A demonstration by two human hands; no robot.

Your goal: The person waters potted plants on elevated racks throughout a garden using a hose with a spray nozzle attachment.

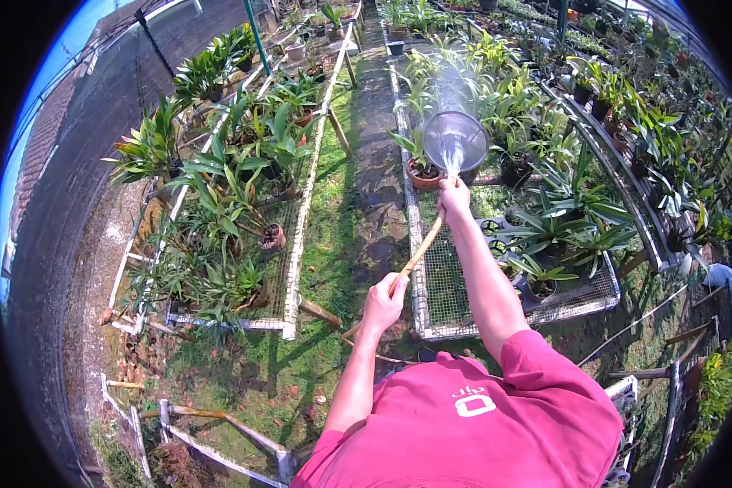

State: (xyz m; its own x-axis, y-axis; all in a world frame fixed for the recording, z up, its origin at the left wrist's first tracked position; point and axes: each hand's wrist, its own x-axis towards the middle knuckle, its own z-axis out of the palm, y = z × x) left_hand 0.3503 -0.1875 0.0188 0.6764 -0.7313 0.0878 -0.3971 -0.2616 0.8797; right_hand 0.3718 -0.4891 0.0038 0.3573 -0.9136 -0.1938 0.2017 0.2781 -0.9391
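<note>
Nearest is someone's pink shirt. I see the left hand closed round the yellowish hose; ahead, the right hand clasps its end, water spraying just beyond the fingers. Left to right, plants grow in a reddish pot, an orange pot, a black pot.

Bright sunlight on mossy green ground; dark-patched path between white-edged mesh worktops; dark paved strip far left, tiled roof, blue sky.
</note>
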